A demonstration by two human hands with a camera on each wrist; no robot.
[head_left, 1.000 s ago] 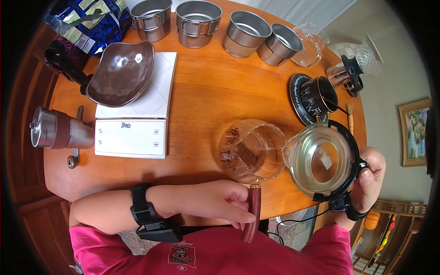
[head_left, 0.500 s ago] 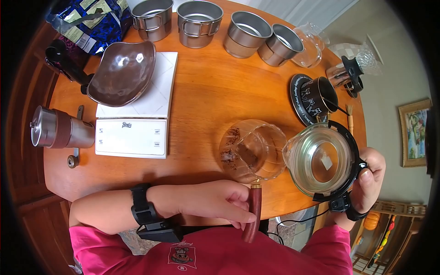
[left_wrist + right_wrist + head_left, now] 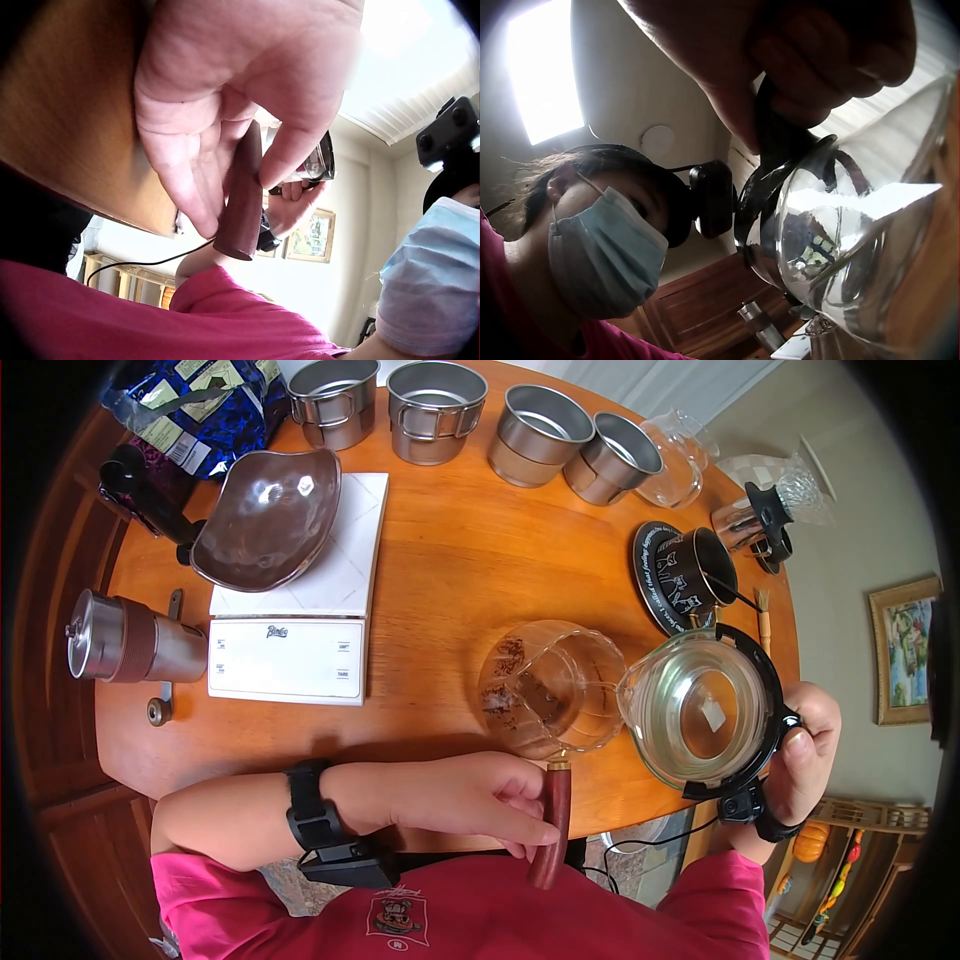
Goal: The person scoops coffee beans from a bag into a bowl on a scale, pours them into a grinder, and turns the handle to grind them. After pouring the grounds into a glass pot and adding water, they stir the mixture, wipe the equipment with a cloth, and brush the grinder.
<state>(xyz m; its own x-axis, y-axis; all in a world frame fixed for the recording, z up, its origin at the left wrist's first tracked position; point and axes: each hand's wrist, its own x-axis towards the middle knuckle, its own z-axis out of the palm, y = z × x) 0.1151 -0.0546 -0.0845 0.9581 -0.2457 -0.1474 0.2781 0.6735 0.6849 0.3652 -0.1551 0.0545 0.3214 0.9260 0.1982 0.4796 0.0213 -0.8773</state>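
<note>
My left hand (image 3: 465,800) holds the reddish wooden side handle (image 3: 550,825) of a clear glass pot with a scalloped rim (image 3: 515,735). Dark brown grains cling inside that pot. In the left wrist view the thumb and fingers pinch the handle (image 3: 242,202). My right hand (image 3: 812,745) grips the black handle of a glass carafe (image 3: 665,745), which is tilted left with clear liquid inside. The carafe's spout meets the pot's rim in the head view. In the right wrist view the fingers (image 3: 810,56) curl round the carafe's handle, above its glass body (image 3: 840,247).
A white scale (image 3: 285,678) bears a brown dish (image 3: 265,520); a metal grinder (image 3: 140,640) lies left of it. Steel cups (image 3: 435,420) line the back. To the right, a black cup (image 3: 705,565) sits on a saucer (image 3: 650,550). A cable (image 3: 640,848) hangs below the table edge.
Both hands, the carafe and the glass pot keep their places. The dark patch inside the pot looks slightly smaller than before.
</note>
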